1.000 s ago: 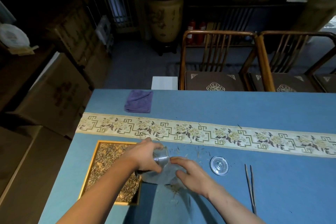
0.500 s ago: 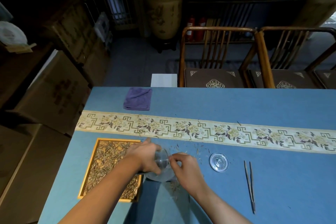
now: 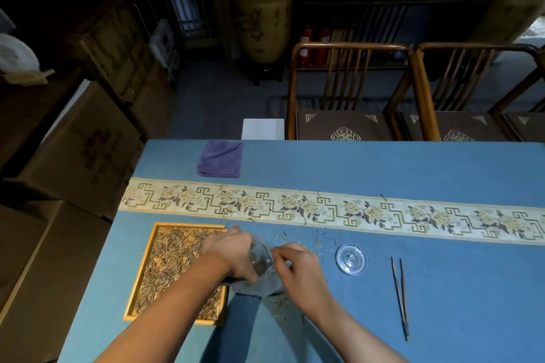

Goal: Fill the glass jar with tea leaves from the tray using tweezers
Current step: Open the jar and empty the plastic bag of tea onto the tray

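Note:
My left hand [image 3: 233,253] grips the clear glass jar [image 3: 262,283], which is tilted just right of the tray. A gold-framed tray [image 3: 141,274] of dry tea leaves [image 3: 174,259] lies at the left, partly under my left forearm. At the jar's mouth, my right hand [image 3: 300,271] has its fingertips pinched together on a few tea leaves. The tweezers [image 3: 399,295] lie untouched on the cloth, well right of both hands. The round glass lid [image 3: 351,259] rests flat between the jar and the tweezers.
Loose leaves [image 3: 280,303] are scattered on the blue tablecloth [image 3: 442,318] around the jar. A patterned runner [image 3: 324,209] crosses the table; a purple cloth [image 3: 219,158] lies beyond it. Wooden chairs [image 3: 351,91] stand behind the table, and cardboard boxes [image 3: 82,150] to its left.
My right hand has lifted off the table beside the jar and brought its fingertips up to the jar's mouth. The left hand keeps hold of the tilted jar.

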